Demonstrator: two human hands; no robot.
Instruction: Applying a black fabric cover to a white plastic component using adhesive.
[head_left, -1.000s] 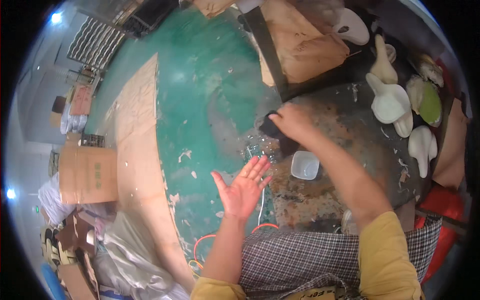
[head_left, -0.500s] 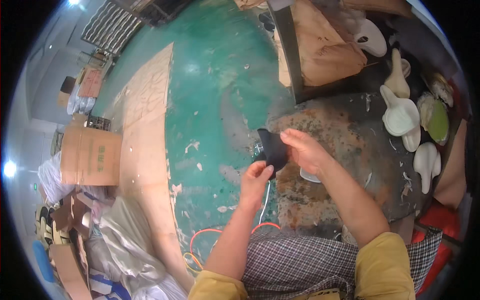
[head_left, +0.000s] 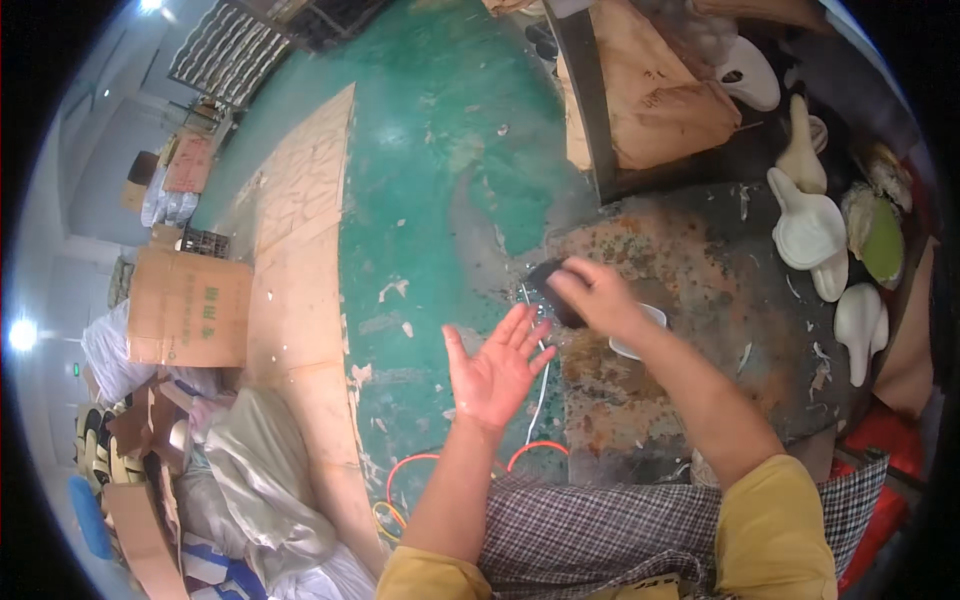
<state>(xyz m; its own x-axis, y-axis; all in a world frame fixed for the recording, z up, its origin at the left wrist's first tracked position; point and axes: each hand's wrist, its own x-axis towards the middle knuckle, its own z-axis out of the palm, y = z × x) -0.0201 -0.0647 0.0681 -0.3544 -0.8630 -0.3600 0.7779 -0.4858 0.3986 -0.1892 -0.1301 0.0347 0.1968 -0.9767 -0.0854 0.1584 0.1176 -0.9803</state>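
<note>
My right hand (head_left: 600,297) grips a black curved piece (head_left: 557,293), soft-looking like a saddle cover, above the near left edge of the stained worktable (head_left: 690,250). Its fingers and back hide part of the piece. Just left of it, my left hand (head_left: 495,375) is turned palm up with its fingers spread, and nothing lies in it. A white dish-like thing (head_left: 652,320) rests on the table, partly covered by my right forearm. Pale saddle-shaped pieces (head_left: 806,232) lie along the table's right side.
A dark upright post (head_left: 585,100) and brown paper (head_left: 655,115) stand at the table's far side. Cardboard sheeting (head_left: 295,300) covers part of the green floor. A cardboard box (head_left: 190,308) and wrapped bundles (head_left: 255,470) fill the left. An orange hose (head_left: 400,463) curves near my checked apron.
My left hand has let go of the black piece, moved slightly down and left, and turned palm up. The piece stays in my right hand, which has rotated over it.
</note>
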